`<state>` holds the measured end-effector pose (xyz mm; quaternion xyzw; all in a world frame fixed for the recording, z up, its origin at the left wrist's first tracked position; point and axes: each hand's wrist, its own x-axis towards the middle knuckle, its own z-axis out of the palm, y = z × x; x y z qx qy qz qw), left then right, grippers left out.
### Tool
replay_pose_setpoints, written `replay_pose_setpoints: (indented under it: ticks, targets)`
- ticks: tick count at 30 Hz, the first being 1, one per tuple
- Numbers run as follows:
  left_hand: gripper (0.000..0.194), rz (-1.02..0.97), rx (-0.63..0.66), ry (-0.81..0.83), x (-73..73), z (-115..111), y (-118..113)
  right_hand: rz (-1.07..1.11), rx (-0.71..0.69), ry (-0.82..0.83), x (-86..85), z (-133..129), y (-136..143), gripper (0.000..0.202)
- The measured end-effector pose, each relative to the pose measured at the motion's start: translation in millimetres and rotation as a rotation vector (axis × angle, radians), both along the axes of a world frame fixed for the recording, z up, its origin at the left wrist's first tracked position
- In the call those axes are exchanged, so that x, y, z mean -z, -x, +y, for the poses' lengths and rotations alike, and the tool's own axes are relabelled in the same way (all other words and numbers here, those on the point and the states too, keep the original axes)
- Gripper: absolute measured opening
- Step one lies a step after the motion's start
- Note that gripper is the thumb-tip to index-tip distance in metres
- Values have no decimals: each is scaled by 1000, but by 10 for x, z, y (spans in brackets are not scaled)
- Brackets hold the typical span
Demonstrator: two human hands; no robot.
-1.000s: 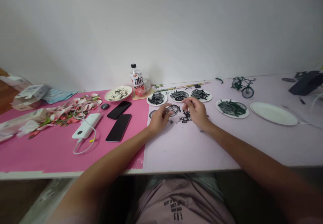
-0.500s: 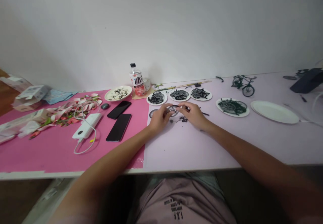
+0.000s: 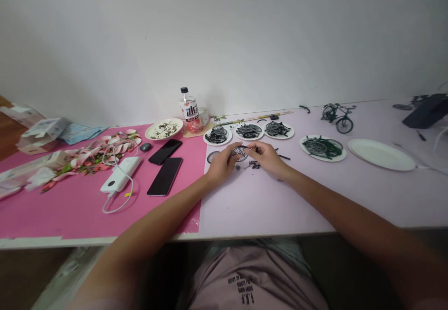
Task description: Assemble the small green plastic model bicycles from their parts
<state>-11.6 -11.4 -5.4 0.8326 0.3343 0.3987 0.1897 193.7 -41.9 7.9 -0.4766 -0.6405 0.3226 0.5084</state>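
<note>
Since a second ago, our right hand (image 3: 270, 161) has moved in against the wheel (image 3: 240, 153), which stays nearly where it was. From the head view, we grip the wheel's left side with our left hand (image 3: 221, 165); our right fingers curl at its right rim, and we cannot tell whether they close on it. Just left of our left hand lies a second wheel (image 3: 212, 156), near the seam with the pink cover (image 3: 147, 221). Small black parts (image 3: 255, 164) lie beside our right hand. Three plates (image 3: 258, 139) form a row just beyond, narrowing our room there. Toward us, a broad stretch of pale surface (image 3: 259, 207) runs to the front edge; rightward, another stretch reaches the plate of green parts (image 3: 327, 160).
</note>
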Motion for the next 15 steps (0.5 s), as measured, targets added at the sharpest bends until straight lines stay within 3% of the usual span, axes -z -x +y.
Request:
replay_pose_setpoints:
  ticks: [11, 15]
  targets:
    - [32, -62, 28, -9, 78, 63, 8, 32, -50, 60, -25, -49, 32, 44]
    - [29, -187, 40, 105, 57, 46, -29, 11, -31, 82, 7, -53, 40, 44]
